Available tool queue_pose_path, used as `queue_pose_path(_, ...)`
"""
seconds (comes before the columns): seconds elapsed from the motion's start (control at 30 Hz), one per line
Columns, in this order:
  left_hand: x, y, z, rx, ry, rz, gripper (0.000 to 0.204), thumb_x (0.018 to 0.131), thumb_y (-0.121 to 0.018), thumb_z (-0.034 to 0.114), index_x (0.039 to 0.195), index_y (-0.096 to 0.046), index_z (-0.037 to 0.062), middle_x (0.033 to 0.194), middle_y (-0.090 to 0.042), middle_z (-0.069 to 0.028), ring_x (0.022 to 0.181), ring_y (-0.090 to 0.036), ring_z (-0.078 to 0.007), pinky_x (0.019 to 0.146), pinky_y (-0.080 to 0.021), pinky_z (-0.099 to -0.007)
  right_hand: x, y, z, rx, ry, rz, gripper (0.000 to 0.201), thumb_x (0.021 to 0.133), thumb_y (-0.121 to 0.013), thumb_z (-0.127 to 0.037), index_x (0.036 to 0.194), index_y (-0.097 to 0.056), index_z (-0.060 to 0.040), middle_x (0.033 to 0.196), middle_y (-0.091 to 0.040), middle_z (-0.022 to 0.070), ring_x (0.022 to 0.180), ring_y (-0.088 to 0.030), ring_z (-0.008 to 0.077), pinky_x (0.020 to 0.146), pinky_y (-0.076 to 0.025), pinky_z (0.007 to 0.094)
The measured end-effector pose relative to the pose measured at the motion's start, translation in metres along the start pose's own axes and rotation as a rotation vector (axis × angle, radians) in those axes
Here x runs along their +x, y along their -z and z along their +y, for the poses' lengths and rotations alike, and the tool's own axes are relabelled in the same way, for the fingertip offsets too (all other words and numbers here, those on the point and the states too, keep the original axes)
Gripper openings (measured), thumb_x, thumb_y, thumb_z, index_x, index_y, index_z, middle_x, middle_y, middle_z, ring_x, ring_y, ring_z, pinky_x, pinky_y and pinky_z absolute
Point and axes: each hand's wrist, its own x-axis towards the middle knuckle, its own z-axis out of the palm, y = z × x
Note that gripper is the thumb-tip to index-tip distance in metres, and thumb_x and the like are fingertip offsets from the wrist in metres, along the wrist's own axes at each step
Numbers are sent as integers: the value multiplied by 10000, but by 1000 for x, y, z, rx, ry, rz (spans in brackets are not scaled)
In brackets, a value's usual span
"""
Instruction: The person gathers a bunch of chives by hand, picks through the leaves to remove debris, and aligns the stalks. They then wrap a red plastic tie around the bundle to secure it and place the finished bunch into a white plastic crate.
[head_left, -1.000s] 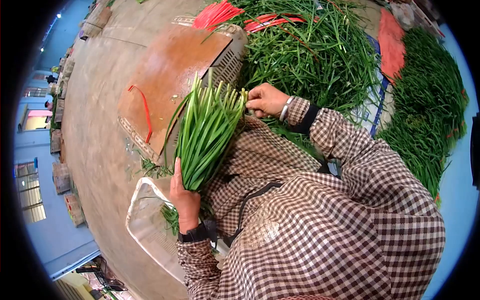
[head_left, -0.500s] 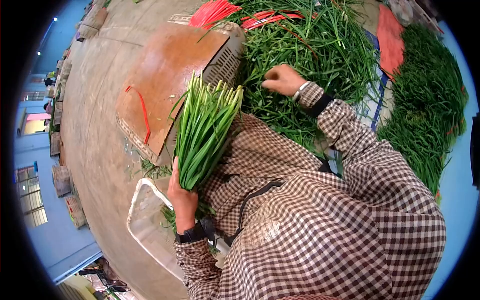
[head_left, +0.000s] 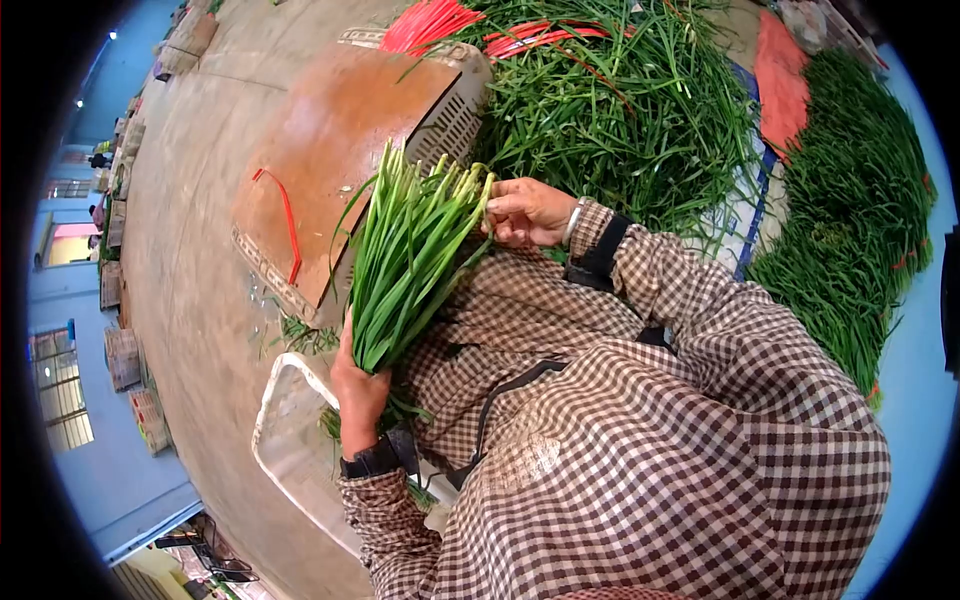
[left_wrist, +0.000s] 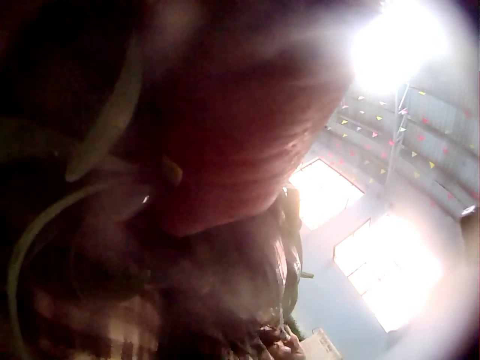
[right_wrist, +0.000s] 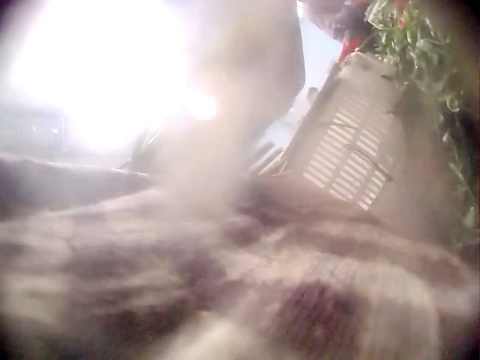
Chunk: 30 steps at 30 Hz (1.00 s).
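Observation:
My left hand [head_left: 360, 393] grips a bunch of garlic chives [head_left: 408, 265] by its leafy lower part, the thumb along its left side. The pale cut stem ends fan out at the top, above my checked apron. My right hand [head_left: 535, 212] is at the right side of those stem ends, thumb and curled fingers pinching an outer stalk. In the left wrist view the hand [left_wrist: 247, 135] looms large and dark, with a few thin leaves [left_wrist: 109, 120] beside it. Haze and glare hide most of the right hand's work in the right wrist view.
An upturned crate [head_left: 448, 125] with a brown board [head_left: 330, 140] on top stands ahead, a red tie strip [head_left: 283, 225] on it. Red strips [head_left: 430, 27] lie behind. Loose chives [head_left: 610, 110] are heaped right, bundled ones [head_left: 850, 210] farther right. A white crate [head_left: 265, 420] stands left.
My right hand moved away from the stems to the right over the heap, then came back to the stem ends. My left hand kept its grip on the bunch, which shifted slightly.

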Motion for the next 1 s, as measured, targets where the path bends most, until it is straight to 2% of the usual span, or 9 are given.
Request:
queue_pose_path(0.13,0,2,-2,67,11,12,711,637,-635,-47,1305,-413,50,1141,-575,-196,1065,-555,-319,888,-436,-339,10,2,1,24,-8,-101,109,858,-549,-74,947,-539,-12,795,-625,120,605,-577,123,456,-416,219)
queue_pose_path(0.27,2,2,-12,75,-40,-9,684,645,-625,-33,1294,-418,33,1159,-563,-198,1072,-549,-325,893,-434,-345,6,-7,-11,-446,105,72,117,858,-562,-92,871,-599,18,731,-638,101,583,-597,110,458,-444,204)
queue_pose_path(0.4,2,0,-16,94,-79,10,673,652,-622,-27,1292,-422,33,1178,-551,-199,1086,-541,-326,896,-434,-344,-9,9,-25,-173,149,140,126,862,-567,-86,856,-595,37,663,-594,77,432,-450,71,375,-361,175)
queue_pose_path(0.67,1,-4,-13,45,-62,17,725,651,-680,-10,1317,-402,57,1205,-537,-193,1103,-529,-319,916,-424,-339,-45,87,-68,279,465,-52,151,924,-464,-136,867,-546,-23,629,-518,31,477,-438,43,438,-395,183)
queue_pose_path(0.73,0,-5,-7,112,-74,42,747,650,-674,-28,1331,-383,65,1210,-530,-195,1110,-515,-334,920,-422,-349,-42,112,-68,135,419,-19,205,914,-498,-179,932,-582,7,698,-586,58,555,-524,55,504,-440,184)
queue_pose_path(0.8,-1,-6,-2,146,-102,68,748,655,-669,-33,1337,-377,74,1192,-537,-194,1090,-519,-343,906,-427,-359,-29,112,-67,-1286,-100,591,296,887,-554,-232,1012,-605,32,813,-644,89,657,-598,96,571,-491,212)
queue_pose_path(0.83,-2,-7,1,179,-129,88,750,661,-664,-37,1342,-372,83,1174,-544,-193,1070,-523,-353,891,-433,-369,-19,86,-65,-1187,143,479,357,861,-591,-260,1056,-609,39,900,-659,120,727,-633,138,651,-524,259)
queue_pose_path(0.87,-3,-8,1,180,-130,88,750,661,-664,-37,1342,-372,83,1174,-544,-193,1070,-523,-353,891,-433,-369,-23,47,-72,-933,165,455,339,858,-591,-248,1029,-614,44,881,-658,113,703,-628,139,659,-527,291)
queue_pose_path(1.0,-6,-13,3,267,-170,141,777,673,-647,-46,1366,-348,139,974,-572,-170,884,-552,-357,766,-454,-391,14,4,-74,-1067,389,272,341,831,-617,-308,910,-640,23,808,-652,96,672,-611,135,615,-504,283)
